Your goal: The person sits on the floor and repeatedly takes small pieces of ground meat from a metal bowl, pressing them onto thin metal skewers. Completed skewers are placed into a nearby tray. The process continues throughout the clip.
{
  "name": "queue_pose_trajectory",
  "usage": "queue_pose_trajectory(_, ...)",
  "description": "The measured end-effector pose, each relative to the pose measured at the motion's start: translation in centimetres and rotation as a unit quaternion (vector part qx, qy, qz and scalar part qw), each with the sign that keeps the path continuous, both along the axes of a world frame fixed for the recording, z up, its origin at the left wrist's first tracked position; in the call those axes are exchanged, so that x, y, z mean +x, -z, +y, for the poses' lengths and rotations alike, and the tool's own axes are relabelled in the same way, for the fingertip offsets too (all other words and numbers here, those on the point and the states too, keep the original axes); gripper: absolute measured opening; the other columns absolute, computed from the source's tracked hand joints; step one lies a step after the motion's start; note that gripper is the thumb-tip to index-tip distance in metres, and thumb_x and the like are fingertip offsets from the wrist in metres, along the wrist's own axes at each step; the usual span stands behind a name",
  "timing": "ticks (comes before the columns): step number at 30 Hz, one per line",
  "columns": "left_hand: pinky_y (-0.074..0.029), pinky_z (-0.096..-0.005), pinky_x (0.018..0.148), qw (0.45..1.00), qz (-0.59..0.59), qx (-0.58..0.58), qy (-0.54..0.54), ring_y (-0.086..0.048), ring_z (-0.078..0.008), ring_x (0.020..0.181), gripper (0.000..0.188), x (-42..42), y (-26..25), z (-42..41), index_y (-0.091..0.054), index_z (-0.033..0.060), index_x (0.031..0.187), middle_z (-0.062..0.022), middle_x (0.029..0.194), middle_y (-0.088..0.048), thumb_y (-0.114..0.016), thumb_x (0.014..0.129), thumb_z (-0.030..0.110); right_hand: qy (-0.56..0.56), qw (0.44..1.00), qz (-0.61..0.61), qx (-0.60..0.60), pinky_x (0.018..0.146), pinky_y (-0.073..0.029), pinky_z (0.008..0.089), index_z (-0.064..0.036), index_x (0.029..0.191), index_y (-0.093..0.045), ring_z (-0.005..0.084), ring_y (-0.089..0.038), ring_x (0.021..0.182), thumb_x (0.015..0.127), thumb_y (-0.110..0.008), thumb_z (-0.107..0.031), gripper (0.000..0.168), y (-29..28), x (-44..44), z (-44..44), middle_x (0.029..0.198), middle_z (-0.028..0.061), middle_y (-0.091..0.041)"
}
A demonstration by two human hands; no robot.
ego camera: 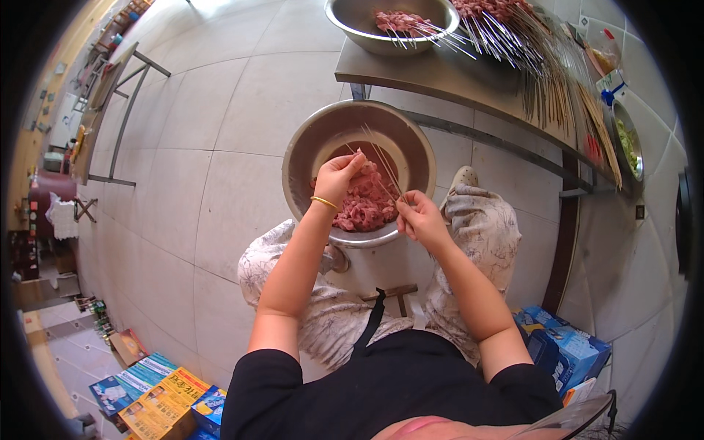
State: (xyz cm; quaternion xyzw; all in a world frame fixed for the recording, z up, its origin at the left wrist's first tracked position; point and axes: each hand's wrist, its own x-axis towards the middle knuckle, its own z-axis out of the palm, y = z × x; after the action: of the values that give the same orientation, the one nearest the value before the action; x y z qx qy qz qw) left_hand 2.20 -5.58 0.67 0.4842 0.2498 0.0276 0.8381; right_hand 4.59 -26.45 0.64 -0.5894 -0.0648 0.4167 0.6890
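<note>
A wide metal basin (421,146) sits low between my knees, with a heap of raw meat pieces (363,212) in its near part. Over the heap, my left hand (340,177) pinches a small piece of raw meat (360,156) between thumb and fingers. My right hand (423,221) is at the basin's right rim, its fingers closed around the lower ends of several thin skewers (385,159). The skewers slant up and left across the basin. One skewer seems to run toward the meat in my left hand, but its tip is hidden there.
A metal-topped table (440,77) stands ahead to the right. On it are a steel bowl (352,27) with skewered meat, a pile of meat skewers (495,33) and bare bamboo skewers (602,132). Boxes (572,349) stand behind me at right, and cartons (165,401) at left.
</note>
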Motion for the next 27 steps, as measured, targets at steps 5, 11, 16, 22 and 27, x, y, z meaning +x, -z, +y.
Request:
queue_pose_trajectory(5,-0.056,-0.0284,0.078,0.999,-0.019,0.019,0.037,-0.065,-0.0197,0.086,0.02,0.3,0.2,-0.4,-0.054,-0.0008,0.1,-0.0131,0.097,-0.064,-0.062,0.088,0.013,0.01,1.0,-0.023,0.002,0.036,-0.028,0.0204,-0.001,0.101,-0.046,0.0056,-0.039,0.037,0.094,-0.049,-0.015,0.016,-0.3,0.0,0.1,0.058,0.0053,-0.055)
queue_pose_trajectory(11,-0.055,-0.0273,0.077,0.998,-0.019,0.011,0.058,-0.064,-0.0186,0.087,0.016,0.7,1.0,-1.1,-0.055,0.0011,0.097,-0.0136,0.097,-0.064,-0.062,0.088,0.013,0.032,0.999,-0.031,-0.001,0.035,-0.029,0.0203,-0.001,0.101,-0.047,0.0056,-0.039,0.037,0.094,-0.05,-0.014,0.015,0.0,-0.1,-0.1,0.058,0.0054,-0.055)
queue_pose_trajectory(16,-0.054,-0.0294,0.078,0.998,-0.005,-0.016,0.062,-0.064,-0.0189,0.089,0.02,1.6,1.4,-0.6,-0.055,-0.0002,0.101,-0.0113,0.096,-0.064,-0.061,0.089,0.014,0.052,0.998,-0.033,0.002,0.036,-0.03,0.0198,-0.002,0.1,-0.047,0.0059,-0.04,0.038,0.094,-0.05,-0.016,0.016,0.2,0.3,-0.4,0.059,0.0057,-0.056)
queue_pose_trajectory(22,-0.049,-0.035,0.083,0.78,0.0,0.583,0.225,-0.062,-0.0281,0.096,0.023,1.4,8.7,0.1,-0.061,0.001,0.101,-0.0152,0.103,-0.063,-0.057,0.079,0.005,0.109,0.993,-0.033,0.004,0.035,-0.03,0.0208,0.0,0.1,-0.047,0.0063,-0.04,0.037,0.094,-0.05,-0.016,0.017,1.0,0.7,-0.8,0.059,0.0066,-0.057)
queue_pose_trajectory(27,-0.045,-0.0413,0.09,0.658,-0.022,0.712,0.243,-0.056,-0.0351,0.101,0.024,0.3,13.4,0.2,-0.065,0.0042,0.093,-0.0172,0.105,-0.061,-0.054,0.072,0.002,0.097,0.994,-0.043,-0.001,0.036,-0.031,0.0212,0.001,0.101,-0.047,0.0068,-0.041,0.037,0.094,-0.05,-0.015,0.017,0.8,0.5,-0.6,0.06,0.0074,-0.058)
